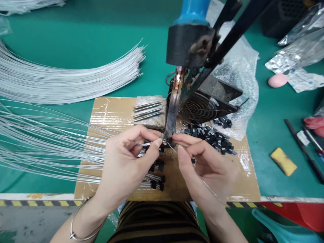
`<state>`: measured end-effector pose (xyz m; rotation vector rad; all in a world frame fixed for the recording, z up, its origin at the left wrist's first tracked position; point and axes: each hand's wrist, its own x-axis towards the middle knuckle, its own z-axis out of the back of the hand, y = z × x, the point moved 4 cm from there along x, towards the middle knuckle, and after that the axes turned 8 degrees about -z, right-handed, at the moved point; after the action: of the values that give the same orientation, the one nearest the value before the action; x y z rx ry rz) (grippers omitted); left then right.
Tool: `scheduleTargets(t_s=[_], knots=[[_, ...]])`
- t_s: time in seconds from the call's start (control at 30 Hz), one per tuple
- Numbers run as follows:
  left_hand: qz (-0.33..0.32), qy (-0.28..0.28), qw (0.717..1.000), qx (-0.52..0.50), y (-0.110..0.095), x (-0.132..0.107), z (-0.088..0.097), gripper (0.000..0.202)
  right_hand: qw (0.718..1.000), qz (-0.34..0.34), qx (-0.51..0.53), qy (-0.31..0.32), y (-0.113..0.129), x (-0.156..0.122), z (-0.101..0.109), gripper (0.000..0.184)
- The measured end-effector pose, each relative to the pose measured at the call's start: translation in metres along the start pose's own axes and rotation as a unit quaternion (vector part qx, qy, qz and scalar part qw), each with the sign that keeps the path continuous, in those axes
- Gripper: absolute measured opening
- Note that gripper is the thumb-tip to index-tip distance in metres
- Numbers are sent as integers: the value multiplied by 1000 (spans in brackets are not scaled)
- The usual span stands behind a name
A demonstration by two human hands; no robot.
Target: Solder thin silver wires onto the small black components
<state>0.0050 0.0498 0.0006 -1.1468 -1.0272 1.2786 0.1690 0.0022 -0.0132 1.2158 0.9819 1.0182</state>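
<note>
left hand (126, 162) pinches wire (146, 144), right hand (204, 165) a strand (172, 147), by soldering iron (173, 109).

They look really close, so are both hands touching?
Apart: the head view shows a gap between the left hand and right hand, with the metal bit showing there.

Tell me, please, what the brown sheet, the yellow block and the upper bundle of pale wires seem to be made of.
Brown sheet: probably cardboard, by its colour; glossy streaks suggest a taped finish. Yellow block: likely sponge, matte with dark smudges. Upper bundle: perhaps plastic-coated metal, smooth with a slight sheen; core unclear.
</note>
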Motion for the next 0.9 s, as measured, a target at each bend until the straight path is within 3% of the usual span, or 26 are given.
scheduleTargets(t_s=[0.9], knots=[[-5,5,1000,-9,2,-2,1,13,998,39,-55,10,6,1,-2,23]])
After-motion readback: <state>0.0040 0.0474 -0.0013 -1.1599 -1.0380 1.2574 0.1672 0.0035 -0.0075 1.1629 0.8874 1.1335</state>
